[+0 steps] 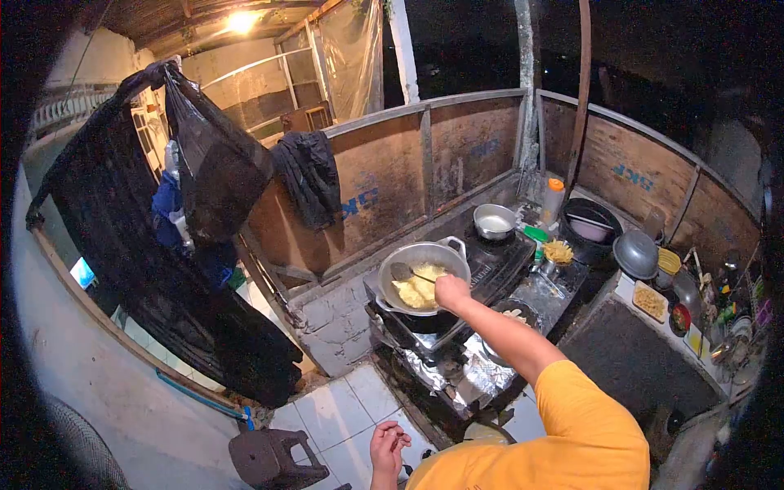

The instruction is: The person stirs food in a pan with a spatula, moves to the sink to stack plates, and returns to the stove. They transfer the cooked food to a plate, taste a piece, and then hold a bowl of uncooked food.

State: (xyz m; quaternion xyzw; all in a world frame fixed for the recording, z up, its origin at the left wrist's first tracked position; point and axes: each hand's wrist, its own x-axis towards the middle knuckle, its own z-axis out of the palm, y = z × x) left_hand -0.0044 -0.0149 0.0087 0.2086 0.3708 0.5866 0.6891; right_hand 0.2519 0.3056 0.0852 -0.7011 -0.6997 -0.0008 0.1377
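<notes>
My right hand point(452, 292) is closed around the handle of a dark cooking spatula point(402, 271) over a wide two-handled metal pan point(384, 296). The spatula's head rests at the left part of the pan. Pale yellow food point(418, 291) lies inside, in bubbling liquid. The pan stands on the left burner of a black stove point(488, 273). Low at my side, my left hand point(389, 446) hangs away from the stove, its fingers loosely curled and apart with nothing visible in them.
A small metal pot point(494, 221) sits on the stove's far side. To its right are a plate of yellow strips point(559, 251), an orange-lidded container point(553, 201) and a black basin point(590, 220). A brown stool point(273, 459) stands lower left, below a dark curtain point(175, 327).
</notes>
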